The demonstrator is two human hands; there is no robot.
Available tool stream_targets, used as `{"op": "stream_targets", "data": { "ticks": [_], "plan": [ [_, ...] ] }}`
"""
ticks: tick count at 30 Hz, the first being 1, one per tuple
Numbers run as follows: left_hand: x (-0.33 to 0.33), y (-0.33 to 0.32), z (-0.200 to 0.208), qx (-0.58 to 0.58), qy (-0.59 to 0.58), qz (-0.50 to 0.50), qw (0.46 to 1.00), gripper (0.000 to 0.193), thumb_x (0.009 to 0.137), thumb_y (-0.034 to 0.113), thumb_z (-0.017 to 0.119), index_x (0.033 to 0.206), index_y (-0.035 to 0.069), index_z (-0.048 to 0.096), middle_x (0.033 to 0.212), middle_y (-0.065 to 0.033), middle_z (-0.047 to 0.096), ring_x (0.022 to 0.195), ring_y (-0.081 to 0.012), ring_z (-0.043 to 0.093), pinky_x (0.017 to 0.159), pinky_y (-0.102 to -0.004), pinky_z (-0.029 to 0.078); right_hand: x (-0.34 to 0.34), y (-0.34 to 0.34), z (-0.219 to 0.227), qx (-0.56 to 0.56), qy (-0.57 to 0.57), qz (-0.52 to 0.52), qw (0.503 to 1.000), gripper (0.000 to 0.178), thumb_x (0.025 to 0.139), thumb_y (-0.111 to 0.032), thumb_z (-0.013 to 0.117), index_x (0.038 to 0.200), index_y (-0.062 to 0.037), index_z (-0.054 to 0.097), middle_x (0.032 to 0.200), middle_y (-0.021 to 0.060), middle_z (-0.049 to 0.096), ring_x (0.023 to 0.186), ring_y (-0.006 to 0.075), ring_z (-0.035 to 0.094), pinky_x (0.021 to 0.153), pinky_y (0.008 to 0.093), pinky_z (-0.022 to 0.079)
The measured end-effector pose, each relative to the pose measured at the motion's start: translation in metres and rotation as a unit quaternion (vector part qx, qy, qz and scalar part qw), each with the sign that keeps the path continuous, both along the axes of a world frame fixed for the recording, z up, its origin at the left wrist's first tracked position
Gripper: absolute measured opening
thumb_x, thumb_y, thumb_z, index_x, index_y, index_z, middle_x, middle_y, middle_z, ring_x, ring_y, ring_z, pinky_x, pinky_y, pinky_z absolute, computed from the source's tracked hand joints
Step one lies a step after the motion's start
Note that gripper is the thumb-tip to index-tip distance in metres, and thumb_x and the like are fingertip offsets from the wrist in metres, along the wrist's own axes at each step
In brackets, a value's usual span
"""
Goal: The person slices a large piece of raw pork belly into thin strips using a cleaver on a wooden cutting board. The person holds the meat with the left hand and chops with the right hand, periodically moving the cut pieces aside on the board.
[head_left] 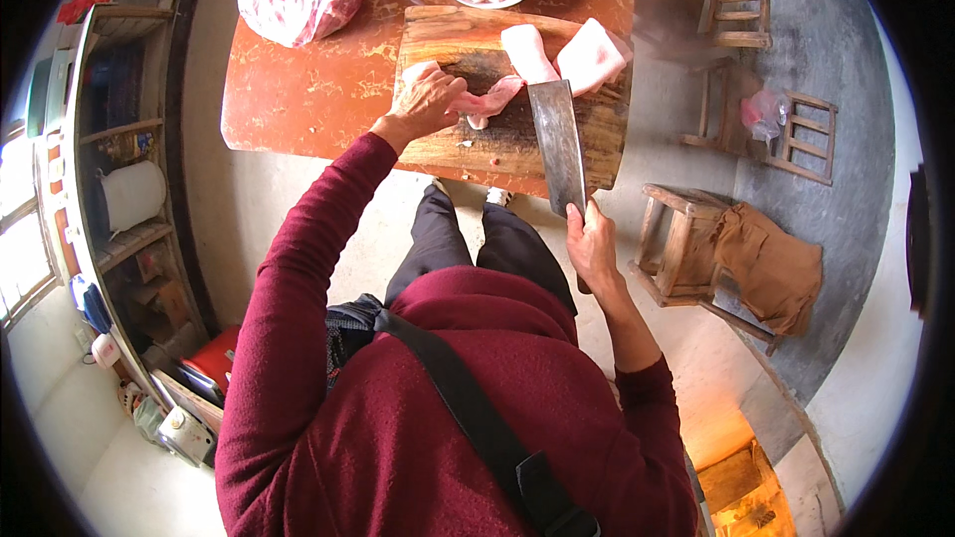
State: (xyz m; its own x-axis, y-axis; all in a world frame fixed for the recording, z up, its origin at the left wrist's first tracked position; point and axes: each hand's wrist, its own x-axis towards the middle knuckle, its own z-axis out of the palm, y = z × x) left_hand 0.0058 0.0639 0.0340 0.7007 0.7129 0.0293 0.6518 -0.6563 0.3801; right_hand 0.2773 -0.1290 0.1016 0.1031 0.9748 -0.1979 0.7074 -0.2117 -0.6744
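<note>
Plainly, the cleaver (559, 134) lies over the right half of the wooden cutting board (423, 35), its long axis running from near to far, with the square end of the blade pointing toward the board's far edge and leaning slightly left. The blade crosses the board's near edge not far from the near right corner, so the handle sits outside the board, on the person's side. The right hand (594, 244) is wrapped around that handle, whose butt shows below the fingers and points back toward the person. One broad face of the blade is turned up to view; whether it touches the board cannot be told. The left hand (426, 101), at the board's left edge, has its fingers curled onto one end of a strip of meat (489, 102). That strip lies crosswise, its free end pointing right and a little toward the far edge, stopping just beside the blade. A narrow pale slab (529, 52) and a wider pale slab (593, 57) lie toward the far right corner. Just past the board's far edge, a white bowl (487, 4) holds cut pieces; a plastic bag (288, 25) of meat rests near the left edge of the reddish table (298, 89).
</note>
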Motion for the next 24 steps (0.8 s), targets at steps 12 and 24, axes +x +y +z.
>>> {"op": "stream_targets", "data": {
  "ticks": [12,24],
  "plan": [
    [0.004,0.025,0.038,-0.1,-0.217,0.027,0.971,0.032,0.079,0.02,0.06,0.109,0.01,0.055,0.086,-0.012,0.06,0.077,-0.0271,0.062,0.064,-0.0363,0.049,-0.003,0.006,-0.007,0.03,0.015,-0.011,0.999,0.024,0.088,-0.018,0.051,0.076,0.0025,0.05,0.057,0.0251,0.053,0.056,0.0436,0.054,0.049,0.0489,0.04],
    [0.015,-0.048,0.015,-0.02,-0.028,0.176,0.984,0.067,0.069,0.033,0.07,0.126,0.011,0.044,0.11,-0.0127,0.05,0.103,-0.0295,0.047,0.083,-0.0418,0.04,-0.018,0.025,0.002,-0.023,-0.073,0.069,0.995,0.019,0.089,-0.016,0.048,0.08,0.0004,0.049,0.056,0.0228,0.054,0.054,0.0398,0.056,0.049,0.0474,0.043]
  ]
}}
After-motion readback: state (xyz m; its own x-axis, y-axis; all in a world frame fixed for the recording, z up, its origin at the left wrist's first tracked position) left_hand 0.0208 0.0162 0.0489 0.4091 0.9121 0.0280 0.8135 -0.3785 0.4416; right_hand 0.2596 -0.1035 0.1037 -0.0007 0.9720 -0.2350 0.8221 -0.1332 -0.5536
